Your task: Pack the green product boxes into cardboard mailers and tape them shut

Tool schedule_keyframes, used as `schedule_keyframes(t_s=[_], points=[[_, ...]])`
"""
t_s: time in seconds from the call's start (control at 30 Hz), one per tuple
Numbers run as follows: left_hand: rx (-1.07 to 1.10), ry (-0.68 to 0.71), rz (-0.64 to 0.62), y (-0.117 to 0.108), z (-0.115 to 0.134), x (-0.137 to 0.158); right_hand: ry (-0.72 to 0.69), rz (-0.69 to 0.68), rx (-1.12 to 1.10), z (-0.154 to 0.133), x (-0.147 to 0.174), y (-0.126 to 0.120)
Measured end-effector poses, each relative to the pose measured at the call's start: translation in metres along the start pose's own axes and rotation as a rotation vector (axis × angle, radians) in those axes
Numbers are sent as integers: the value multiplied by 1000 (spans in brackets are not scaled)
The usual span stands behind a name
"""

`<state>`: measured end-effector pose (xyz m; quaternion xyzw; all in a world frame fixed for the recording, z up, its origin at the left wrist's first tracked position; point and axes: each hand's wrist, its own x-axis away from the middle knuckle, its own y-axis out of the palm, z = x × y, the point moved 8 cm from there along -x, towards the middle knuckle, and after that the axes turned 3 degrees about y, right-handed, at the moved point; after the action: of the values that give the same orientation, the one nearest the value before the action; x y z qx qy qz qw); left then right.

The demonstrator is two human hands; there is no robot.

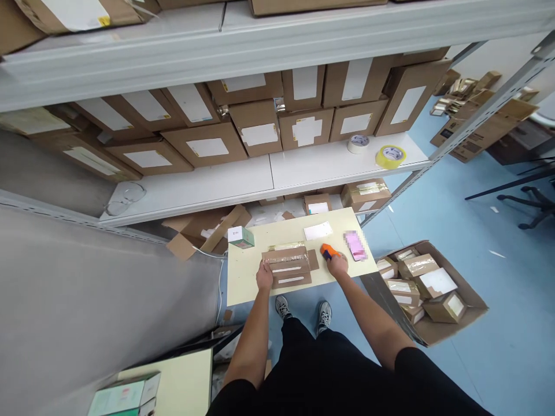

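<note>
On the pale yellow tabletop (247,286) lies an open cardboard box (286,266) with its flaps spread and shiny tape across it. My left hand (264,276) grips the box at its left edge, fingers closed on the cardboard. To the right of the box, and apart from it, my right hand (337,266) is wrapped round an orange and dark tape dispenser (329,251). A pink phone (356,246) with a blurred screen lies right of that hand. Behind the box is a white sheet (318,230), and a small green and white carton (241,237) stands at the back left.
A shelf (208,180) full of labelled boxes (306,130) runs behind the table, with a white tape roll (358,144) and a yellow tape roll (391,156) on it. A large carton (472,312) of taped parcels stands on the floor at right. Another table (186,381) is at lower left.
</note>
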<state>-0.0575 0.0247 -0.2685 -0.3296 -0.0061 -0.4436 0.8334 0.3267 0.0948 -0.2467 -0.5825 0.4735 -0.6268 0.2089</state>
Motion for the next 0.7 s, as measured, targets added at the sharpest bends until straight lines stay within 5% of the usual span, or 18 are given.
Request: schedule_keyframes(t_s=[0.13,0.27,0.37,0.5,0.7], points=[[17,-8,9,1,-1,2,-52,51,-77,-5,4,-12],[30,27,13,-1,3,3,-288,-179,-305,-73,27,12],[1,62,-29,1,6,3,-213,-174,-317,-101,38,32],[27,72,-51,2,7,2,-117,-212,-277,-106,36,46],[94,42,-98,0,5,1,-196,-201,-298,-107,25,29]])
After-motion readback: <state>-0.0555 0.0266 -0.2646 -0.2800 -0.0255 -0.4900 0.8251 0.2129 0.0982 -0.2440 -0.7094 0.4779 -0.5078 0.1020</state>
